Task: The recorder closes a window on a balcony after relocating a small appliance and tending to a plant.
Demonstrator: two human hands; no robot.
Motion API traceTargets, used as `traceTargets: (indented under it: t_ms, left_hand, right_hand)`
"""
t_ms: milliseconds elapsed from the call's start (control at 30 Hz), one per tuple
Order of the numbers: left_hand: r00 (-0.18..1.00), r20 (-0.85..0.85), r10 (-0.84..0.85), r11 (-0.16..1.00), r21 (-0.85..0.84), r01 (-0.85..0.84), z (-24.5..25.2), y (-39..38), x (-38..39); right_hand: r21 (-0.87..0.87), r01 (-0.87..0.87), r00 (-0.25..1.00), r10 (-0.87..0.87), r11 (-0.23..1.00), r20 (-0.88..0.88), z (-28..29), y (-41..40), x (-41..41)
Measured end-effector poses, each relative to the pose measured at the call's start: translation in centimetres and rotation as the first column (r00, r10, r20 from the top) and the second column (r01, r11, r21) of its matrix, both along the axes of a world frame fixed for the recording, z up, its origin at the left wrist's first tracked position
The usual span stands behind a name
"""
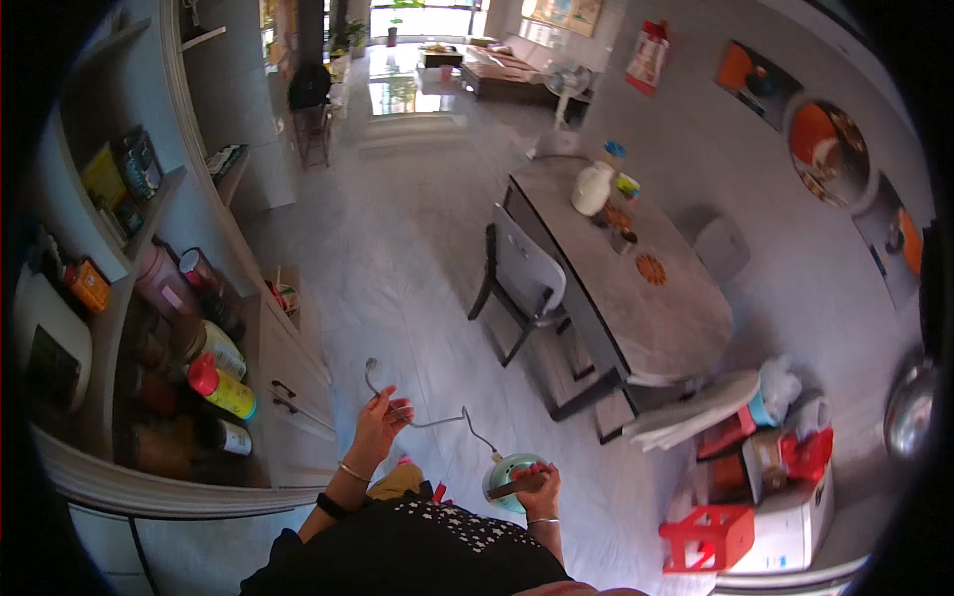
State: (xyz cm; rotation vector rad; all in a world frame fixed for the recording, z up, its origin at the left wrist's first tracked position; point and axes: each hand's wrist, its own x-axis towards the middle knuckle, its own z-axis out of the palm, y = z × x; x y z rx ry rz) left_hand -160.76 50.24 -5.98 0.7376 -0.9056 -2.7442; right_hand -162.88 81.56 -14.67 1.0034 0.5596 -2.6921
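Note:
My left hand (383, 428) grips a grey cord (440, 423) between its fingers, and one end of the cord sticks up past the fingertips. From there the cord runs in bends to a light-green round appliance (513, 468) with holes in its top. A brown bar-like handle (514, 486) crosses the appliance, and my right hand (542, 492) is closed around it. Both hands are held in front of my body, over the floor. The underside of the appliance is hidden, and its exact kind is unclear.
Shelves (112, 298) with jars and bottles stand on the left above a cabinet door (294, 402). A dining table (671, 320) with a chair (525, 261) is ahead to the right. At the lower right are a red plastic stool (708, 538) and a white box (790, 533).

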Motion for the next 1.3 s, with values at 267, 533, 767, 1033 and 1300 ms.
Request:
traceTargets:
  t_ms: [267, 533, 767, 1033, 1300]
  left_hand:
    - [0.989, -0.041, 0.145, 0.945, -0.291, -0.151, 0.9, -9.2, -13.9]
    - [0.973, -0.16, 0.169, 0.913, -0.346, -0.216, 2.4, -19.9, -31.2]
    - [0.978, -0.163, 0.126, 0.957, -0.24, -0.163, 6.0, -30.4, -47.1]
    - [0.946, -0.056, 0.318, 0.932, -0.163, -0.323, 4.7, -43.2, -61.2]
    - [0.928, -0.056, 0.368, 0.919, -0.13, -0.372, 2.8, -55.9, -73.4]
  right_hand:
    - [-0.024, -0.118, 0.993, 0.118, 0.993, 0.029, 0.8, -8.3, -21.9]
    - [-0.088, -0.167, 0.985, 0.169, 0.982, 0.024, 4.8, -22.6, -40.3]
    - [-0.156, -0.248, 0.956, 0.268, 0.956, 0.122, 1.9, -34.7, -56.1]
    - [-0.182, -0.283, 0.934, 0.314, 0.942, 0.171, 0.1, -48.5, -74.5]
    - [0.019, -0.264, 0.955, 0.259, 0.964, 0.148, -1.1, -59.7, -92.9]
